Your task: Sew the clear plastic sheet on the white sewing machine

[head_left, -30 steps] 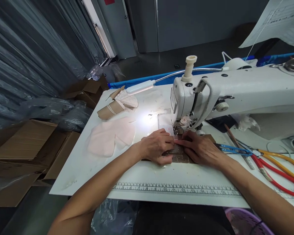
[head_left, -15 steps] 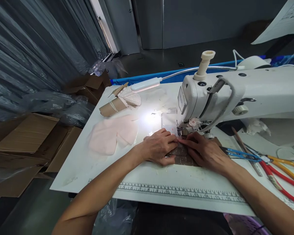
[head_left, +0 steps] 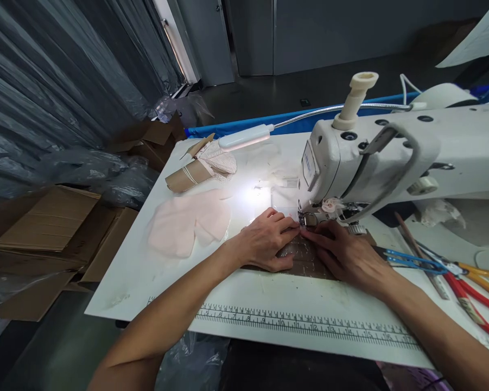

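Observation:
My left hand (head_left: 266, 239) and my right hand (head_left: 345, 255) rest side by side on a brown patterned piece (head_left: 305, 262) under clear film, on the white table (head_left: 138, 271). The left hand's fingers curl over the piece's left part, thumb at its near edge. Stretched flat, the right hand's fingers point at the presser foot (head_left: 308, 219) of the white sewing machine (head_left: 391, 157). Both sets of fingertips meet just in front of the foot. The needle is hidden by the machine head.
Pale pink fabric pieces (head_left: 187, 225) lie left of my hands, with a cardboard roll and lace (head_left: 189, 175) behind them. A gooseneck lamp (head_left: 246, 137) lights the bed. Blue scissors (head_left: 411, 260) and red-handled tools (head_left: 472, 296) lie on the right. Cardboard boxes (head_left: 44, 228) stand on the floor at left.
Both hands have slid a little further toward the presser foot with the brown piece. My view has shifted left and closer to the machine head.

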`<state>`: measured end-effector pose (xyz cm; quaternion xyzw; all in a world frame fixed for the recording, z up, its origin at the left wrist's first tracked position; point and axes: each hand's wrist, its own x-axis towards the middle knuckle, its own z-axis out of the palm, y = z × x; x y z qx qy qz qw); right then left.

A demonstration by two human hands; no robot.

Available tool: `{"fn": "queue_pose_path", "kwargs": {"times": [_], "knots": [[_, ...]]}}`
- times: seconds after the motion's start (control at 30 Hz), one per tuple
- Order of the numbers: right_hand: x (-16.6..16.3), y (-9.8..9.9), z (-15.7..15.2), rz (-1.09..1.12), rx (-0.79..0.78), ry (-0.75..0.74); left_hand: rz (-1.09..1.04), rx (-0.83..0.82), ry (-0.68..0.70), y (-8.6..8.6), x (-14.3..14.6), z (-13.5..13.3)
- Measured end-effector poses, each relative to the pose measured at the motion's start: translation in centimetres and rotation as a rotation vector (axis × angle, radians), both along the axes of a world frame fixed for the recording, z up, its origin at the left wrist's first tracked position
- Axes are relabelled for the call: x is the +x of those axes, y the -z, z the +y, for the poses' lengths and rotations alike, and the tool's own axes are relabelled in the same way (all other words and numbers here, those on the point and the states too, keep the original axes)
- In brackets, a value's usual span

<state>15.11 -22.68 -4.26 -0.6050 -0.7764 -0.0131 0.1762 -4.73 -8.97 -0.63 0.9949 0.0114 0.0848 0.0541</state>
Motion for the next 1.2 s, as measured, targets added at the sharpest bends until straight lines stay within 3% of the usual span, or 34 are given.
{"fn": "queue_pose_path", "kwargs": {"times": [0.27, 0.67, 0.93, 1.07, 1.2], "knots": [[0.0, 0.1, -0.6, 0.201, -0.078, 0.087, 0.04, 0.002, -0.013, 0.0, 0.0, 0.3], [-0.8, -0.4, -0.1, 0.43, 0.071, 0.252, 0.063, 0.043, -0.033, 0.0, 0.3, 0.6], [-0.3, -0.8, -0.2, 0.489, -0.057, 0.336, 0.061, 0.035, -0.043, 0.0, 0.5, 0.8], [1.3, -1.9, 0.1, 0.497, -0.161, 0.303, 0.071, 0.037, -0.057, 0.0, 0.5, 0.9], [2.6, -2.1, 1.1, 0.448, -0.144, 0.235, 0.071, 0.047, -0.061, 0.0, 0.5, 1.0]]}}
